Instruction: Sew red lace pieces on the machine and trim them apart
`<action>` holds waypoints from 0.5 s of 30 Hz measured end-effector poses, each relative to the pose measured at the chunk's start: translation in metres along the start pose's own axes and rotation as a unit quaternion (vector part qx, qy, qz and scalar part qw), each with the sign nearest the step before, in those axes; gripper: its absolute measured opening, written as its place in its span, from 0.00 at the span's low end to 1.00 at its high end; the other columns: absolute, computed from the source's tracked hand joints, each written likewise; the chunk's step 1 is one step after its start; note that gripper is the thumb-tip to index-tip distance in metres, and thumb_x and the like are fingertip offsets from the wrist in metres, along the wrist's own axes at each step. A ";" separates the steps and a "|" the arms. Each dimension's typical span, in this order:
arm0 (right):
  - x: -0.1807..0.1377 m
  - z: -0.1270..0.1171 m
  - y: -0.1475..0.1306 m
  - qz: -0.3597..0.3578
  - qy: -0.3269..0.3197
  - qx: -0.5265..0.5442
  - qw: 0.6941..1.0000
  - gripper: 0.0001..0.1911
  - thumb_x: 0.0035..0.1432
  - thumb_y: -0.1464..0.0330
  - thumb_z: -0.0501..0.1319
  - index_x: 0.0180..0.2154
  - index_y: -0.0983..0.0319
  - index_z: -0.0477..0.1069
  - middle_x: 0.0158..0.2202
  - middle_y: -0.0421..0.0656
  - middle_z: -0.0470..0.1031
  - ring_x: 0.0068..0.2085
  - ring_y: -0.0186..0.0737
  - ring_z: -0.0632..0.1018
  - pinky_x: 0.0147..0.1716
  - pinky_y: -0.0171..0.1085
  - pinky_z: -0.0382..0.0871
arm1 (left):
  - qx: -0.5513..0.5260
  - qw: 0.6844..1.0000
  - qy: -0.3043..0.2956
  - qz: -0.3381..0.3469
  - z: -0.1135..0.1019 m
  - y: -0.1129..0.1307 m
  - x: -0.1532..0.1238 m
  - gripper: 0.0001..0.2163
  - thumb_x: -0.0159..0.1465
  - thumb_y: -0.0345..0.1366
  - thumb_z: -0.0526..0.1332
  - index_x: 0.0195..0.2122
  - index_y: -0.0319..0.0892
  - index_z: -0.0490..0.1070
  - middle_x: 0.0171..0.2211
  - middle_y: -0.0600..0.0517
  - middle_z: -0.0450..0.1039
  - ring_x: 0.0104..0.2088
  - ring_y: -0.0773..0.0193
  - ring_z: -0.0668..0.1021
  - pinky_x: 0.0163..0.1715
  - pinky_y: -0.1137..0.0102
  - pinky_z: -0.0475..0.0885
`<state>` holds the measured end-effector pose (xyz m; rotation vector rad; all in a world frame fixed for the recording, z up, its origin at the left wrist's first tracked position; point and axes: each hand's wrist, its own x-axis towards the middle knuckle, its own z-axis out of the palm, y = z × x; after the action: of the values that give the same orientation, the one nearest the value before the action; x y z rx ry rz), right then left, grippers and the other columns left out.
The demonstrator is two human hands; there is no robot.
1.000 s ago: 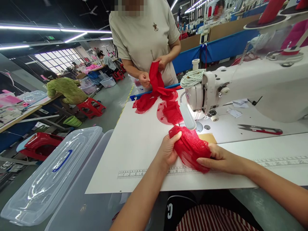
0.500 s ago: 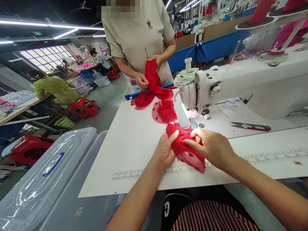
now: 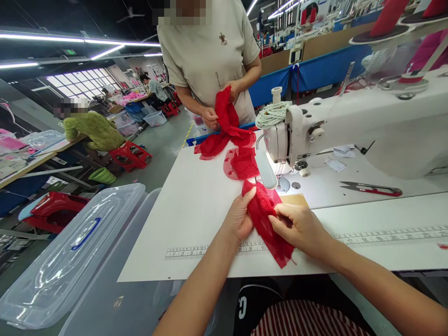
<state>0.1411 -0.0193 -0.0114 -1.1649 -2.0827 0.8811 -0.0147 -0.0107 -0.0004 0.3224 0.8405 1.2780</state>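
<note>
Both my hands hold a piece of sheer red fabric [image 3: 268, 224] over the front of the white sewing table [image 3: 196, 205]. My left hand [image 3: 241, 214] grips its upper left edge, thumb on top. My right hand [image 3: 294, 224] pinches the fabric's right side between thumb and fingers. Just beyond is the head of the white sewing machine [image 3: 276, 140], its needle area lit and partly hidden by a pale guard [image 3: 266, 170]. Another red lace piece [image 3: 241, 163] lies behind the one I hold. A tan patch [image 3: 296, 200] shows beside my right hand.
Across the table a co-worker [image 3: 210, 56] handles a long red fabric piece [image 3: 227, 112]. Thread snips [image 3: 373, 188] and white paper labels [image 3: 335, 163] lie under the machine arm. A printed ruler [image 3: 392, 233] runs along the front. A lidded clear bin [image 3: 77, 247] stands at left.
The red fabric in my hands has been turned and pulled straighter, its lower end now hanging nearer the table's front edge. A tan patch has come into sight. The co-worker's fabric has shifted slightly.
</note>
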 end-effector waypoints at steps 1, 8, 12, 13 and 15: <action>0.000 0.001 0.000 0.011 0.005 0.002 1.000 0.19 0.59 0.59 0.53 0.21 0.58 0.49 0.18 0.36 0.58 0.21 0.32 0.59 0.21 0.35 0.49 | 0.005 1.000 -0.003 0.002 -0.001 0.000 0.000 0.05 0.59 0.30 0.67 0.34 0.33 0.75 0.30 0.47 0.79 0.30 0.64 0.80 0.41 0.68 0.76; -0.002 0.002 -0.001 -0.039 -0.045 0.026 0.998 0.18 0.58 0.65 0.53 0.21 0.58 0.46 0.18 0.35 0.54 0.21 0.30 0.57 0.21 0.34 0.48 | -0.003 1.000 0.008 0.017 -0.005 0.000 0.005 0.08 0.58 0.34 0.69 0.35 0.35 0.74 0.31 0.48 0.78 0.31 0.64 0.80 0.39 0.70 0.75; -0.006 0.001 -0.002 -0.080 -0.057 0.020 0.995 0.18 0.58 0.66 0.52 0.21 0.59 0.44 0.18 0.34 0.52 0.20 0.29 0.54 0.20 0.34 0.46 | 0.020 0.999 0.018 0.046 -0.005 -0.001 0.005 0.11 0.55 0.36 0.72 0.33 0.35 0.73 0.28 0.49 0.77 0.28 0.65 0.78 0.34 0.71 0.75; -0.007 0.001 -0.003 -0.095 -0.072 0.020 0.993 0.18 0.58 0.66 0.52 0.21 0.59 0.44 0.17 0.33 0.51 0.20 0.29 0.53 0.20 0.34 0.46 | 0.018 0.998 0.023 0.050 -0.005 -0.001 0.004 0.11 0.55 0.37 0.72 0.32 0.36 0.73 0.28 0.49 0.77 0.27 0.65 0.78 0.33 0.70 0.75; -0.007 0.000 -0.004 -0.135 -0.118 0.021 0.984 0.17 0.57 0.68 0.52 0.21 0.59 0.45 0.17 0.33 0.51 0.20 0.29 0.52 0.20 0.34 0.45 | 0.009 0.998 0.038 0.057 -0.004 0.000 0.003 0.12 0.54 0.37 0.73 0.31 0.37 0.72 0.27 0.51 0.77 0.26 0.65 0.78 0.32 0.70 0.75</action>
<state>0.1422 -0.0273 -0.0094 -0.7601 -2.3305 0.9646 -0.0173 -0.0092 -0.0045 0.3426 0.9091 1.3957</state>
